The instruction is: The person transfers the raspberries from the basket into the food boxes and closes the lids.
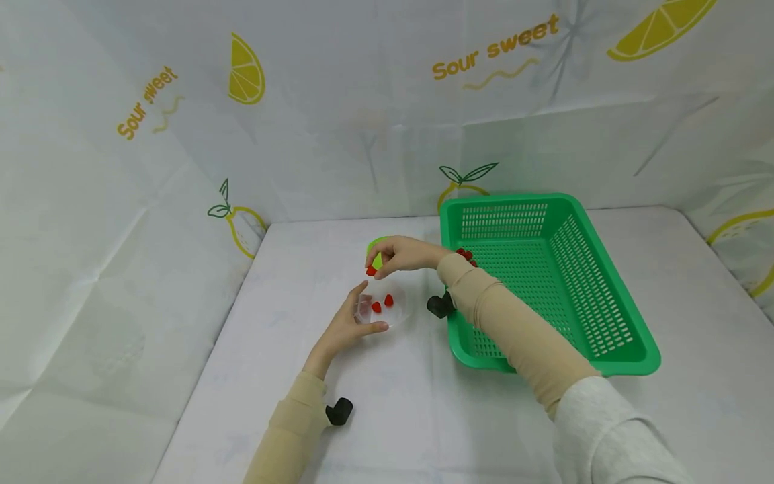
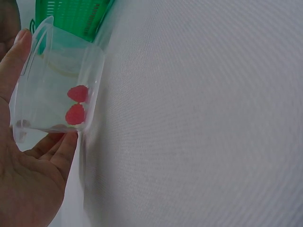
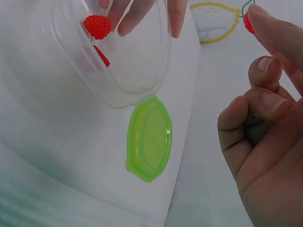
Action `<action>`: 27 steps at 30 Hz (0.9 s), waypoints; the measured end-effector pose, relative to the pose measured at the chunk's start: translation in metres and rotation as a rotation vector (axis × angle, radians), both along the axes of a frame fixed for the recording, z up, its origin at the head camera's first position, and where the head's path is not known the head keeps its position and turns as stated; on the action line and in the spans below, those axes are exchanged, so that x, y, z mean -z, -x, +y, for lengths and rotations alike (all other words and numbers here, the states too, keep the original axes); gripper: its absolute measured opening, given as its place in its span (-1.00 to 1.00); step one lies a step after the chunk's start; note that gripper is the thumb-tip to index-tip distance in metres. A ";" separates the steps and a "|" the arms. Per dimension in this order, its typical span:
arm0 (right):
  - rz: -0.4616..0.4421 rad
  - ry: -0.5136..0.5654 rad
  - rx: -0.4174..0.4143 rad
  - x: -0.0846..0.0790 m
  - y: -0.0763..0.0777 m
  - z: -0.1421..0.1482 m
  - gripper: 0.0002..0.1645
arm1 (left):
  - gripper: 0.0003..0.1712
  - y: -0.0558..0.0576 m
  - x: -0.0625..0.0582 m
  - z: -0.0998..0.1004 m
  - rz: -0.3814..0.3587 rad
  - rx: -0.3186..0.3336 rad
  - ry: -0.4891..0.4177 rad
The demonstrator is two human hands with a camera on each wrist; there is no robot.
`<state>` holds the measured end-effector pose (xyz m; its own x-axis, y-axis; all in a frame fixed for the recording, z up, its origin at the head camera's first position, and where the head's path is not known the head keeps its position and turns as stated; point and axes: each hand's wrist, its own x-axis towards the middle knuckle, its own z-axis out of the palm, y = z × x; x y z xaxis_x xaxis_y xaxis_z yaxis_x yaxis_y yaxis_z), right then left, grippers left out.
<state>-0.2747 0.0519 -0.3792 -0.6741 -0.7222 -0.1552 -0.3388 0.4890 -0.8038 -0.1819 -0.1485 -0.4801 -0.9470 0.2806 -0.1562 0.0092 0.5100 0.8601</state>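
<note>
My left hand [image 1: 347,328] grips a clear plastic container [image 1: 396,314] around its side, thumb at the near rim and fingers at the far side. Two red raspberries [image 2: 76,105] lie on the container's bottom. Above its far edge, my right hand [image 1: 404,255] pinches another raspberry [image 1: 371,271] between thumb and fingertips. The right wrist view catches only the edge of that pinched raspberry [image 3: 248,22], while the other fingers curl in toward the palm. Behind the right hand lies a bright green lid [image 3: 150,139], flat on the table and partly covered in the head view.
A large green plastic basket [image 1: 605,296] stands to the right, under my right forearm. Several more raspberries [image 1: 464,254] sit at its left inner side. The white-covered table [image 1: 387,417] meets a printed white sheet [image 1: 338,134] behind.
</note>
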 end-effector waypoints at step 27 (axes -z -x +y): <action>-0.003 -0.295 -0.085 0.022 -0.003 -0.015 -0.68 | 0.17 -0.001 -0.003 0.000 0.000 0.005 -0.003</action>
